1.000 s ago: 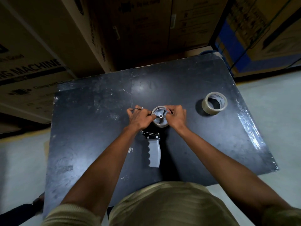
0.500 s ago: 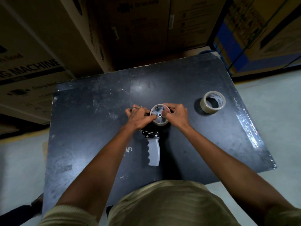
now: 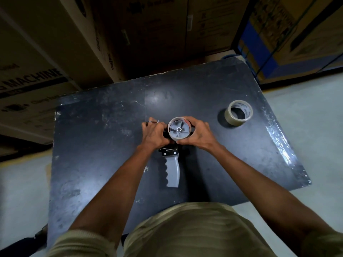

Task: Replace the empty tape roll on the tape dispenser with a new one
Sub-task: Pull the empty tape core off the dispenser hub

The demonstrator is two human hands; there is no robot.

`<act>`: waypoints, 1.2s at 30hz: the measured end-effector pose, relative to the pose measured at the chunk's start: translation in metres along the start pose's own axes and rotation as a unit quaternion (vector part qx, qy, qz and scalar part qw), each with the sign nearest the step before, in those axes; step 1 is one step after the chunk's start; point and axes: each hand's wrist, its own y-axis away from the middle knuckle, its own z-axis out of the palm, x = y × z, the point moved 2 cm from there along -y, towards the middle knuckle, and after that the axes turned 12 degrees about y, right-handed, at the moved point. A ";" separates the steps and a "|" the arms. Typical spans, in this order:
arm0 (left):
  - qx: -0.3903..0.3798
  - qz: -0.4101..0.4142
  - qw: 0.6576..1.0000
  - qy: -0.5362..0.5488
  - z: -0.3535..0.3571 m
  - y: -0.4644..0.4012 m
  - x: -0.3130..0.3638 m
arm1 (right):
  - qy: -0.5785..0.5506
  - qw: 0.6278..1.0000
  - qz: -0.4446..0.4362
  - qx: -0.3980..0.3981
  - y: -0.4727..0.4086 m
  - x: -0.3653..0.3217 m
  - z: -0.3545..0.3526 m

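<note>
While both hands clasp the empty tape roll on the tape dispenser, left hand and right hand curled round it, the new tape roll lies to the right, nearer the right hand.

Tape dispenser lying at the middle of the desk, handle toward the near edge, wheel with the empty roll at its far end. Left hand just left of that roll, right hand just right, both touching it. New tape roll well apart, far right on the desk. Cardboard boxes stacked behind the far edge.
</note>
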 end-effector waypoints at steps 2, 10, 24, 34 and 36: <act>0.010 -0.001 1.000 -0.012 0.001 0.001 0.001 | -0.012 1.000 -0.010 0.006 0.001 0.000 0.002; 0.018 -0.012 0.999 -0.030 0.003 0.000 0.001 | -0.031 0.999 -0.023 0.020 0.002 0.005 0.006; 0.010 -0.011 0.999 -0.052 0.005 -0.005 -0.001 | -0.067 0.996 -0.006 0.052 0.005 0.008 0.013; 0.005 -0.010 0.997 -0.072 0.004 -0.003 0.001 | -0.089 0.994 -0.029 0.059 0.008 0.005 0.009; -0.001 -0.008 0.997 -0.071 0.004 -0.002 0.001 | -0.111 0.992 -0.019 0.063 0.009 0.005 0.008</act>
